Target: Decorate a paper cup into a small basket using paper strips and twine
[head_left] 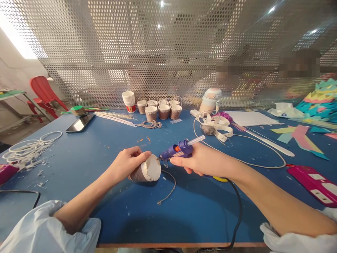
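My left hand [131, 161] is closed around a paper cup [152, 168] wrapped in brown cord, tilted on its side with its white end facing right. A pale braided trim runs along the edge of that end. In my right hand [197, 160] is a blue hot glue gun [176, 150], a clear glue stick [196, 140] poking out of its back. Its nozzle points left and meets or nearly meets the cup's edge; I cannot tell whether they touch. From beside the cup a thin piece of twine [173, 184] curls down onto the blue table.
Several small cord-wrapped buckets [163, 111] stand at the back beside stacked paper cups [129, 102]. A phone [79, 123] and coiled white cord [31, 147] lie left. Right are a ribbon roll [223, 133], a magenta power strip [313, 184] and the gun's black cable [240, 211].
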`<state>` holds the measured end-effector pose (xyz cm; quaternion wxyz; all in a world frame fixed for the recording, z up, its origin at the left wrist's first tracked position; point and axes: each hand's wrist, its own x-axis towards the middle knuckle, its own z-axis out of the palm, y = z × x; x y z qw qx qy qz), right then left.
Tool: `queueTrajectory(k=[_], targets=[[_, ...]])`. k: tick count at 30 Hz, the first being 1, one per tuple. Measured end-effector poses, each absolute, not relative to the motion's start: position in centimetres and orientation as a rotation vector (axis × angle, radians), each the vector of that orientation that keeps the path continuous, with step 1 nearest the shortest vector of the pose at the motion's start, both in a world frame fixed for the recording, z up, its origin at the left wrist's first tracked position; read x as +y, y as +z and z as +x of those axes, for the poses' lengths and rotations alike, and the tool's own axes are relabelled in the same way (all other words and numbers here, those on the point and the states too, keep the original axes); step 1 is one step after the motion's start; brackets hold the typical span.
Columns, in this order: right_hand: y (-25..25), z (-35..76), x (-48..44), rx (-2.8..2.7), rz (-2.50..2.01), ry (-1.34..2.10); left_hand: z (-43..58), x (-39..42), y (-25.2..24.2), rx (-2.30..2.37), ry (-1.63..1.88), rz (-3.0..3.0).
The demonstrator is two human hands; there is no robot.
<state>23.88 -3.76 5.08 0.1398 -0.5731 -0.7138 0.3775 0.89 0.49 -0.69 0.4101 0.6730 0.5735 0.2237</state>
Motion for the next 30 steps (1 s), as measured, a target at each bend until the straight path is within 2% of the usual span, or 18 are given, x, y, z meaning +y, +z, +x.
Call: queueTrajectory(k=[19, 24, 27, 30], targets=[[5.2, 24.1, -3.7, -2.065, -1.658, 1.156, 0.5, 1.0, -1.3, 1.439, 0.557, 1.680], [4.6, 25.2, -3.1, -1.903, -1.616, 1.212, 0.1, 1.3, -1.0, 1.420, 0.601, 1.632], [2.3, 25.4, -2.0, -1.820, -1.659, 1.004, -0.5, 1.7, -0.4, 1.407, 0.683, 1.579], [-0.9, 25.1, -0.7, -1.847, -1.740, 0.586, -1.4, 2.4, 0.2, 1.403, 0.815, 1.488]])
